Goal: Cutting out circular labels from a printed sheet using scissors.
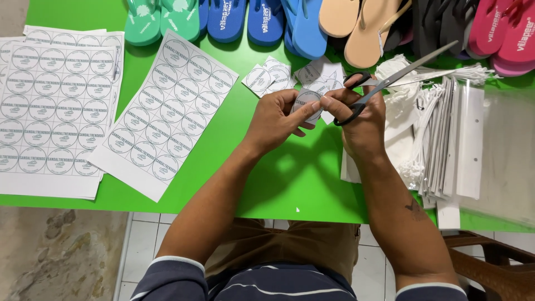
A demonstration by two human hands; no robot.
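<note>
**Round label cut-out held over a crowded green table**

The left hand (276, 120) pinches a round paper label (308, 104) in its fingers, just above the green table (290, 178). The right hand (359, 120) is clenched through the handles of black-handled scissors (390, 81), blades parted and pointing up-right. Cut labels (267, 78) lie just behind the hands. Uncut label sheets (161, 114) lie to the left, white plastic-sleeved packets (451, 139) crowd the right, and flip-flops (312, 22) line the far edge.

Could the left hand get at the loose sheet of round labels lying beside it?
Probably yes: the sheet of round labels lies uncovered just beside the left hand, though its fingers now hold a cut label.
</note>
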